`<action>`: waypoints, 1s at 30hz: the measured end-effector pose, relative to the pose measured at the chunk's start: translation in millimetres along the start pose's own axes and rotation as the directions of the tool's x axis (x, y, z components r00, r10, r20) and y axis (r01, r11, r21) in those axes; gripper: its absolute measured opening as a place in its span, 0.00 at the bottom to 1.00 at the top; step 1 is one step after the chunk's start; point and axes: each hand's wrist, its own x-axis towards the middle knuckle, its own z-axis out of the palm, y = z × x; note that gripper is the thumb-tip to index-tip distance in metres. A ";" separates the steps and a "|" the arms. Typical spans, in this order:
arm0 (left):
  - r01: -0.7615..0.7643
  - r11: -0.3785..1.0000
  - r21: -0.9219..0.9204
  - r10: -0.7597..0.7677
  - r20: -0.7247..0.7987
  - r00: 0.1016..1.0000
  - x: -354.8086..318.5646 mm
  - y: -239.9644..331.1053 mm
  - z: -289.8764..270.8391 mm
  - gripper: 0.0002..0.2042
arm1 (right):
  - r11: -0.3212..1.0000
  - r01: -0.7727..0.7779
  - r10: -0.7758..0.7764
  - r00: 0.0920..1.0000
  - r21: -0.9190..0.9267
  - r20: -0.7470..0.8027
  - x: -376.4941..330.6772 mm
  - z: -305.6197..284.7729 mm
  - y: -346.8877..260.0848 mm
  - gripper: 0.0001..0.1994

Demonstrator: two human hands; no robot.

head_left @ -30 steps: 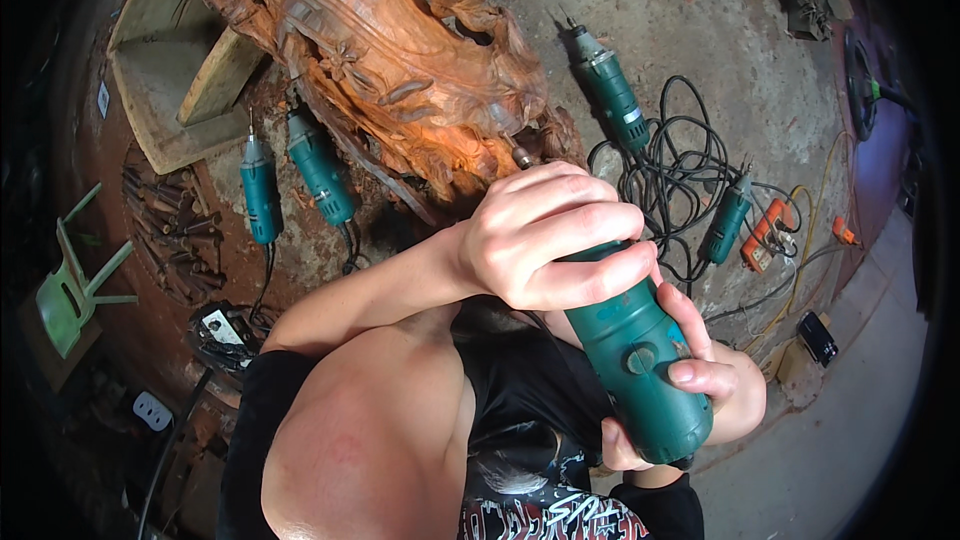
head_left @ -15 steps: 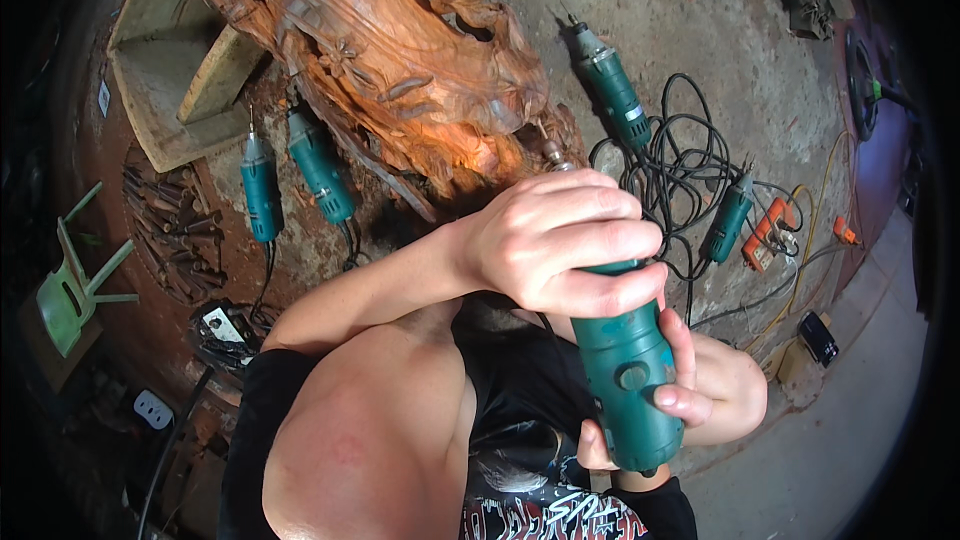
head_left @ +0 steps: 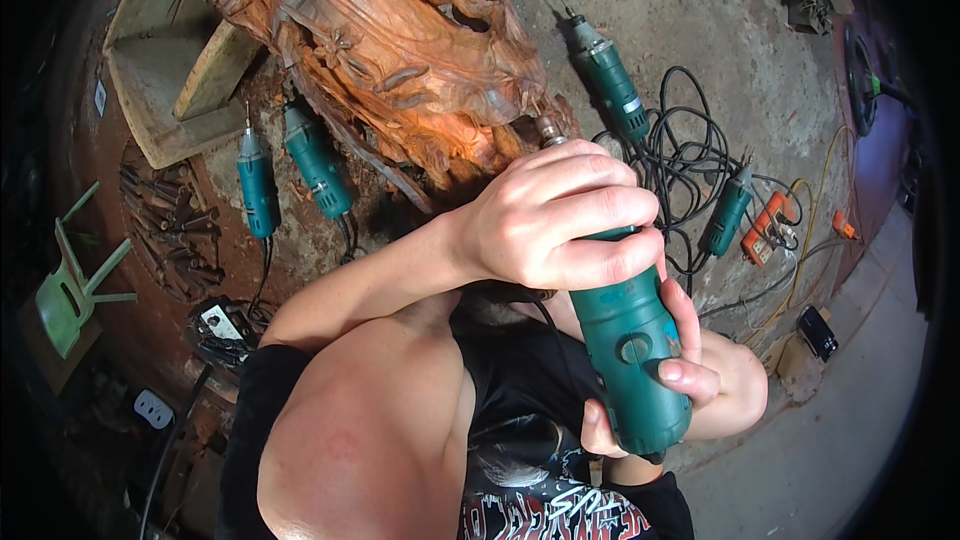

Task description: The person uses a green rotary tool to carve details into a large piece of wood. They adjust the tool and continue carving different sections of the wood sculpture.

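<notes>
My left hand (head_left: 565,220) is wrapped over the front of a green electric die grinder (head_left: 632,355). From below and the right, my right hand (head_left: 690,365) grips its rear body, fingers on one side and thumb on the other. The grinder's metal collet (head_left: 548,130) points away from me, at the near end of a large reddish-brown wood carving (head_left: 400,50) with carved folds and leaf shapes. Whether the bit touches the wood is too small to tell.
Left of the carving lie two green grinders (head_left: 255,185) (head_left: 320,165); to its right are another grinder (head_left: 612,85), tangled black cords (head_left: 690,150), a smaller grinder (head_left: 728,212) and an orange power strip (head_left: 768,230). Carving bits (head_left: 165,225) and a green chair (head_left: 70,290) sit far left.
The grinder's front and my left hand have shifted slightly away from me, and its rear has moved a little up and right. Both hands keep their grip.
</notes>
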 end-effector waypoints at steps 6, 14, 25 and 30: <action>-0.021 1.000 -0.012 0.021 -0.008 1.000 1.5 -1.5 -1.5 0.15 | 1.000 -0.009 0.009 1.000 -0.001 0.011 -1.4 -4.3 -1.6 0.47; -0.023 0.999 -0.038 0.023 0.001 1.000 -0.9 0.6 -1.5 0.15 | 1.000 -0.006 0.006 1.000 0.004 0.014 -4.3 -4.6 -2.4 0.48; -0.025 0.999 -0.030 0.025 -0.011 1.000 -0.9 1.2 -2.5 0.15 | 1.000 -0.009 0.009 1.000 0.013 0.008 -7.8 -4.5 1.1 0.49; -0.031 0.999 -0.029 0.032 0.023 0.999 -3.5 1.3 -1.8 0.17 | 1.000 -0.017 0.017 1.000 0.022 0.007 -8.1 -5.8 2.2 0.50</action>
